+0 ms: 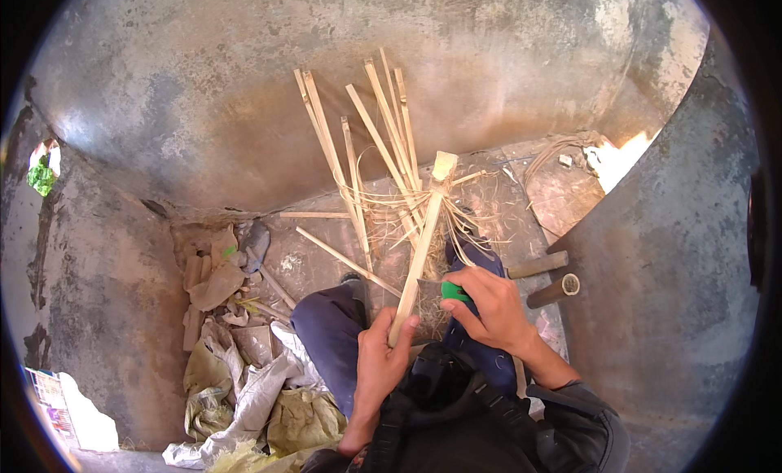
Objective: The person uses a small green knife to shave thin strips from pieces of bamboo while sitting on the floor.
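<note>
My left hand (384, 357) is closed round the lower end of a pale split bamboo strip (421, 257), which slants up and away from me. In my right hand (494, 312) is a knife with a green handle (454, 291); its thin blade points left and meets the strip's right side just above my left hand. Long curled shavings (464, 218) fan out from the strip's upper part, near a pale block-like end (445, 165). My right leg lies below the shavings.
Several bamboo strips (383, 123) lean on the stained wall (244, 90) ahead. Two bamboo tubes (554, 291) lie right of my leg. Crumpled sacks (244, 391) and broken scraps (218, 282) lie to my left. Walls stand close on both sides.
</note>
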{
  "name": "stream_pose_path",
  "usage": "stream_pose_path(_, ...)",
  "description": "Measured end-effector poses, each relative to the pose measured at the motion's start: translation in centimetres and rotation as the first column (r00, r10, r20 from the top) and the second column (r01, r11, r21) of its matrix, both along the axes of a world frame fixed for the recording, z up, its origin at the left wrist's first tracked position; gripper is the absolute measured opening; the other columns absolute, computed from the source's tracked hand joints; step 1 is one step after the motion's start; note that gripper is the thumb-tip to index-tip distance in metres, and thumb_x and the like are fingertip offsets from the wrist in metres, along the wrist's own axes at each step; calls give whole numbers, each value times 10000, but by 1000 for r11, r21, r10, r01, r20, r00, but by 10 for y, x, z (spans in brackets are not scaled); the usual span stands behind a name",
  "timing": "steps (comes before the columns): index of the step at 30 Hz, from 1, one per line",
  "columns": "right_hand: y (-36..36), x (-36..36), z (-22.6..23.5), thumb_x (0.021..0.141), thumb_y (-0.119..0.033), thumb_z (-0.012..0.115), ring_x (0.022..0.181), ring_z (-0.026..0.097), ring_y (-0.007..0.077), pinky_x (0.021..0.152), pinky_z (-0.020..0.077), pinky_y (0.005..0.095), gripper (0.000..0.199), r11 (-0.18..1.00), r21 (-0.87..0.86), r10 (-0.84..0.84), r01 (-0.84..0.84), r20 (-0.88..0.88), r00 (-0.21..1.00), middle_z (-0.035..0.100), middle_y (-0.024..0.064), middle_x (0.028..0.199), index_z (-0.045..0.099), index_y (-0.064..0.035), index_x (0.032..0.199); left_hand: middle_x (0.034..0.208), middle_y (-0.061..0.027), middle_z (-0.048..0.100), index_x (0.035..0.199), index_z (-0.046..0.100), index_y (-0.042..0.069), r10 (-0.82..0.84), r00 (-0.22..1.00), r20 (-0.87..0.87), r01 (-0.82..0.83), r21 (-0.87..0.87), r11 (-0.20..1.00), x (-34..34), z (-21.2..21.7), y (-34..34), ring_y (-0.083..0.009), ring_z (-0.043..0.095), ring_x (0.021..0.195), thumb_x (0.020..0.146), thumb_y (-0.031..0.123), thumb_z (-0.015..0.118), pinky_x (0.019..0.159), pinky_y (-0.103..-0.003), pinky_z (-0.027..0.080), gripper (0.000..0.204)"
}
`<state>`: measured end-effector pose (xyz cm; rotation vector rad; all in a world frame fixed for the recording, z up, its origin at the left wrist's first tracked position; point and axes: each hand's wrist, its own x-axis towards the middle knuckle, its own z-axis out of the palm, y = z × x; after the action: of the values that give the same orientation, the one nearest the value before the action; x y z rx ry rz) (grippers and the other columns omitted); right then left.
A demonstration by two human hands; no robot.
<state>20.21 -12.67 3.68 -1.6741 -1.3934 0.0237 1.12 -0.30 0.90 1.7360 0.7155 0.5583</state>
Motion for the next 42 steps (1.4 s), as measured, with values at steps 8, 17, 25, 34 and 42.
stream_pose_path(8, 5, -15, -34, 1027, -284, 791, 836, 754, 377, 719, 576, 424, 338, 995, 98, -12, 31, -183, 983, 752, 177, 991, 732, -4, 1207, 643, 68, 503, 1078, 677, 23, -148, 988, 35, 152, -280, 948, -5, 7, 1, -15, 424, 551, 1164, 264, 639, 505, -249, 324, 259)
stream_pose_path(17, 8, 16, -25, 981, -367, 828, 743, 725, 298, 660, 543, 392, 387, 991, 129, 44, -42, -14, 999, 727, 132, 864, 807, -26, 1163, 653, -28, 583, 1016, 687, -7, -147, 989, -5, 146, -106, 984, -11, 22, 0, -84, 508, 598, 1137, 263, 677, 548, -317, 400, 296)
stream_pose_path(25, 11, 17, -1, 907, -355, 896, 649, 719, 232, 580, 537, 360, 383, 980, 197, -32, -5, 184, 982, 724, 61, 783, 838, -52, 1134, 693, -81, 656, 1021, 689, -12, -80, 995, -60, 81, 8, 997, -6, 45, -11, -74, 563, 643, 1120, 220, 699, 577, -330, 447, 253)
stream_pose_path(34, 12, 15, 5, 891, -324, 908, 667, 736, 238, 592, 554, 353, 349, 982, 183, -83, 50, 178, 981, 772, 55, 842, 833, -50, 1093, 675, -67, 594, 1034, 679, -24, -119, 992, -36, 117, -55, 992, -11, 35, -8, -61, 452, 638, 1136, 244, 672, 547, -327, 401, 287)
stream_pose_path(42, 11, 18, 4, 902, -347, 894, 680, 744, 255, 613, 561, 369, 348, 982, 162, -129, 97, 202, 971, 775, 72, 838, 842, -56, 1086, 646, -82, 552, 1021, 672, -20, -99, 992, -78, 94, -60, 994, -10, 39, -10, -60, 428, 615, 1132, 245, 680, 519, -332, 369, 288)
